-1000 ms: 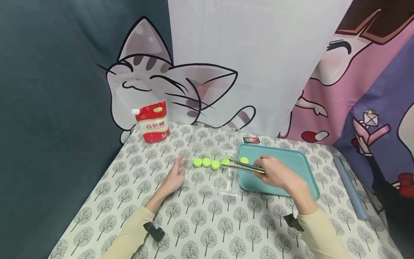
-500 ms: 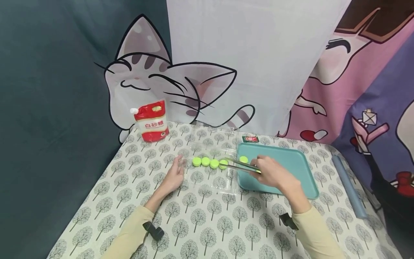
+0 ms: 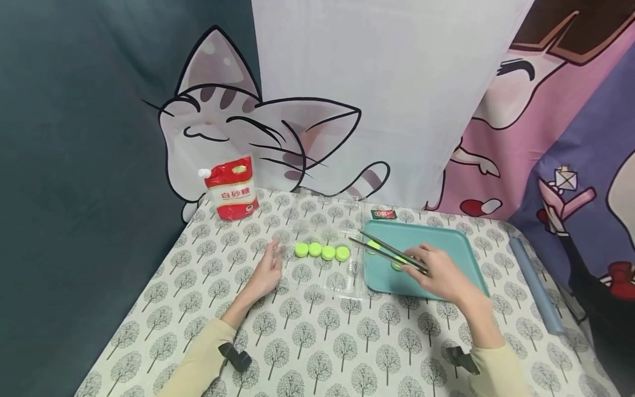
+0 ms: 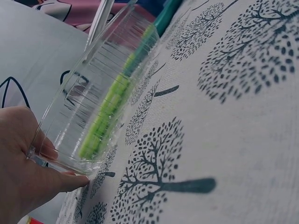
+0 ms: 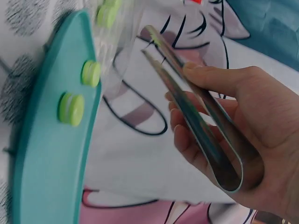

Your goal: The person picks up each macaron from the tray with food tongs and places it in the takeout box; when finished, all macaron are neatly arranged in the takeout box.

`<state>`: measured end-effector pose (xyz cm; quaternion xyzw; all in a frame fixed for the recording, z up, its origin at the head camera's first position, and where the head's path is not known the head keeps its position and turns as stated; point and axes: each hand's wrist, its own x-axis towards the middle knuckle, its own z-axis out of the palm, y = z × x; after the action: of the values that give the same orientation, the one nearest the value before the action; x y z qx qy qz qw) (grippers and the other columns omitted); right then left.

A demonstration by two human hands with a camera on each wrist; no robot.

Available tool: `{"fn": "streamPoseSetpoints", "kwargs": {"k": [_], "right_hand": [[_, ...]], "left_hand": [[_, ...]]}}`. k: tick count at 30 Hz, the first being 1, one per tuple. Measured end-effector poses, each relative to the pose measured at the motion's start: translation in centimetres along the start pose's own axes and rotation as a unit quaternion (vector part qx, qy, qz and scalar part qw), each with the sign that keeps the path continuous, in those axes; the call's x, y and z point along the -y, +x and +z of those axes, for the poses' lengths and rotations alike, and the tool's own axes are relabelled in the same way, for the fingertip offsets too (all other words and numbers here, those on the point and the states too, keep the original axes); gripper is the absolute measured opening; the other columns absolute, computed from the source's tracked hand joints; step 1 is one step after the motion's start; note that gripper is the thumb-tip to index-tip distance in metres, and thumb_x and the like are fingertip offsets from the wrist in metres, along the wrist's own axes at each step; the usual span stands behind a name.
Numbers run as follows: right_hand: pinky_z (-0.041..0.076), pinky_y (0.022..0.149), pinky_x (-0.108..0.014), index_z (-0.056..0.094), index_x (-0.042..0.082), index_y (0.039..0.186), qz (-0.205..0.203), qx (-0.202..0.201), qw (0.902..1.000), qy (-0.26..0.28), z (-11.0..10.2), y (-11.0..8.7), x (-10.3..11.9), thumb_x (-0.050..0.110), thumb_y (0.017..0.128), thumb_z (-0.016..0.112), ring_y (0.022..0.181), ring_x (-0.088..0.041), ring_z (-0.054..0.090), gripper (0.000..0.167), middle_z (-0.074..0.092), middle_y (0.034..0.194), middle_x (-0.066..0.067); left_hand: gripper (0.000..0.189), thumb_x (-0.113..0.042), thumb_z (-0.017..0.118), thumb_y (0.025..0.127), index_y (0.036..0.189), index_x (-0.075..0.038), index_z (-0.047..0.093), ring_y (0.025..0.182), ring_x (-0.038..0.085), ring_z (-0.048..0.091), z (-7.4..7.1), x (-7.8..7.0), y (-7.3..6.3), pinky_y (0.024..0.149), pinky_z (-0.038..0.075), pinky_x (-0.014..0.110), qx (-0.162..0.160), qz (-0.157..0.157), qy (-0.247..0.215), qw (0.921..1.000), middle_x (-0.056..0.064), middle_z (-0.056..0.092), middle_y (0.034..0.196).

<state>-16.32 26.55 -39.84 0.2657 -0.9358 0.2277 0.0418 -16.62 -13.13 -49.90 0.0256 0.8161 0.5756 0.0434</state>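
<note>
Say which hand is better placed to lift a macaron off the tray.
Likely the right hand: it holds tongs, tips empty, near two macarons on the tray. The left hand, farther away, grips the clear box.

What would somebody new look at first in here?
Probably the huge smiling cat printed on the cloth backdrop, behind the table. Then maybe the bright green macarons: four in a row in the clear plastic box, two more on the teal tray. Shiny metal tongs stand out too, in the right hand.
</note>
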Motion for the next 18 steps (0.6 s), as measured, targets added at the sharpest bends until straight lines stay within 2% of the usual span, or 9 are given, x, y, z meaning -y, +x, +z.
{"fn": "streamPoseSetpoints", "kwargs": {"k": [9, 13, 18], "right_hand": [[0.049, 0.059, -0.023, 0.072, -0.002, 0.111, 0.010, -0.083, 0.9960, -0.032, -0.7, -2.7, -2.8, 0.010, 0.085, 0.079, 0.073, -0.010, 0.053, 0.030, 0.065, 0.087, -0.003], [0.046, 0.064, -0.026, 0.073, 0.001, 0.110, 0.022, -0.092, 0.9946, -0.043, -1.0, -4.1, -3.6, 0.011, 0.084, 0.080, 0.076, -0.011, 0.055, 0.029, 0.066, 0.088, -0.001], [0.045, 0.062, -0.024, 0.072, 0.000, 0.111, 0.044, -0.082, 0.9952, -0.032, -1.2, -5.8, -4.5, 0.012, 0.083, 0.081, 0.075, -0.010, 0.054, 0.032, 0.066, 0.089, -0.002]], "left_hand": [[0.059, -0.001, 0.035, 0.104, 0.160, 0.000, 0.013, 0.148, 0.045, 0.035, 0.0, 0.1, 0.2, 0.124, 0.027, 0.056, -0.002, 0.004, 0.000, 1.0000, 0.029, 0.034, 0.159], [0.060, -0.002, 0.036, 0.104, 0.160, -0.002, 0.013, 0.148, 0.044, 0.035, -0.1, 0.0, 0.1, 0.124, 0.027, 0.056, -0.003, -0.001, 0.000, 1.0000, 0.028, 0.034, 0.159], [0.060, -0.003, 0.035, 0.105, 0.160, -0.002, 0.013, 0.148, 0.044, 0.035, -0.1, -0.1, 0.1, 0.124, 0.027, 0.056, 0.000, -0.007, 0.007, 1.0000, 0.027, 0.034, 0.160]]}}
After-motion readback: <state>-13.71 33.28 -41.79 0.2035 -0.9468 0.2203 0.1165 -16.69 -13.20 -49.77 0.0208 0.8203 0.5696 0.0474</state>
